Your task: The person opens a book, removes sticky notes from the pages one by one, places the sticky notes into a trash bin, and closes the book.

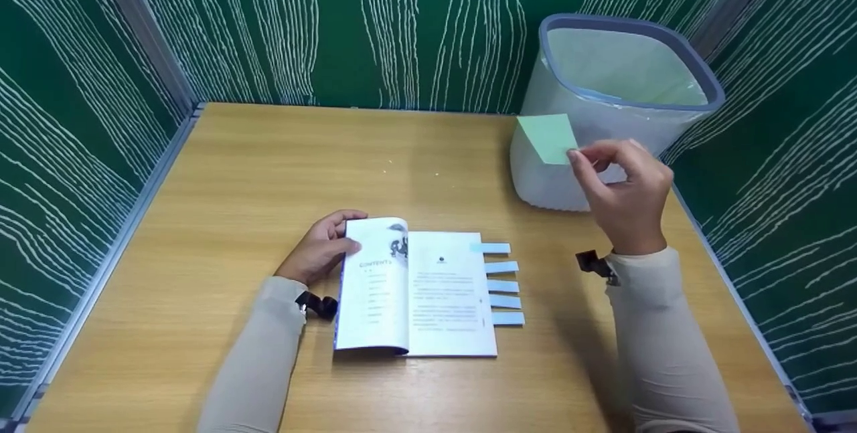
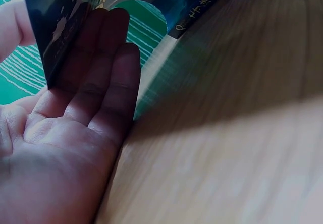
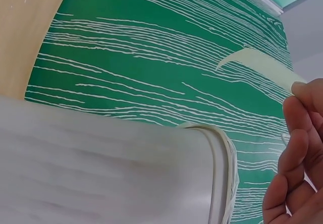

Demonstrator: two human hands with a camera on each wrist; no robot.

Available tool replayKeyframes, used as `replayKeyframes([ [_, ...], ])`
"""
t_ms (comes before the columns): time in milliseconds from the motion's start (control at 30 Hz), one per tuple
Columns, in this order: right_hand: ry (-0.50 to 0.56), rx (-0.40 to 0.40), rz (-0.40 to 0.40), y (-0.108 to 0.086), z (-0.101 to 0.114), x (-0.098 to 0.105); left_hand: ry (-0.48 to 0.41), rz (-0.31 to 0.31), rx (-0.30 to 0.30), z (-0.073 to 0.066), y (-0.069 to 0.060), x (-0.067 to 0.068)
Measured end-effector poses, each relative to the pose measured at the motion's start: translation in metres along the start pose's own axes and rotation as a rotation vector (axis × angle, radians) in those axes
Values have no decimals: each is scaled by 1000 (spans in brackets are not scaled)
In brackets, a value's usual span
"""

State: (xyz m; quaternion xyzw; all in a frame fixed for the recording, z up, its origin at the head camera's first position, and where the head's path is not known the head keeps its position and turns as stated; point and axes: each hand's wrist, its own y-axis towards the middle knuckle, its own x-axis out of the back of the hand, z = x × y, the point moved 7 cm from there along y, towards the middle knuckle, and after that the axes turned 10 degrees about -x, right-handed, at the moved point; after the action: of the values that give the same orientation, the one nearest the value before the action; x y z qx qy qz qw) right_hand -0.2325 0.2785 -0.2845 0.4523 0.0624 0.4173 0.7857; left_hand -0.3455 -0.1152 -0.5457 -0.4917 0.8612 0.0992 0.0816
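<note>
An open book (image 1: 445,292) lies on the table, its left part raised a little and showing a contents page. My left hand (image 1: 320,249) holds that left part at its outer edge, thumb on the page and fingers behind the cover. In the left wrist view the dark cover (image 2: 60,27) rests between thumb and fingers. Several blue sticky tabs (image 1: 505,286) stick out from the book's right edge. My right hand (image 1: 633,185) pinches a pale green sticky note (image 1: 550,138) by its corner, in front of the bin. The note curls in the right wrist view (image 3: 262,65).
A whitish bin (image 1: 549,182) with a blue-grey rim and a bag liner stands at the table's back right. Green panels (image 1: 428,31) with white wavy lines enclose the wooden table (image 1: 234,179) at the back and sides. Tiny pale specks lie behind the book.
</note>
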Motion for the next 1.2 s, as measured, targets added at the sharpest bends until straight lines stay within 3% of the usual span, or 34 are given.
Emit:
replayKeyframes([
  [733,-28,-25,-62,39,-4,11,46,-1,14,-3,-1,0],
  [1200,-82,-171,-85,55,-21,17,48,-6,12,-3,-2,0],
])
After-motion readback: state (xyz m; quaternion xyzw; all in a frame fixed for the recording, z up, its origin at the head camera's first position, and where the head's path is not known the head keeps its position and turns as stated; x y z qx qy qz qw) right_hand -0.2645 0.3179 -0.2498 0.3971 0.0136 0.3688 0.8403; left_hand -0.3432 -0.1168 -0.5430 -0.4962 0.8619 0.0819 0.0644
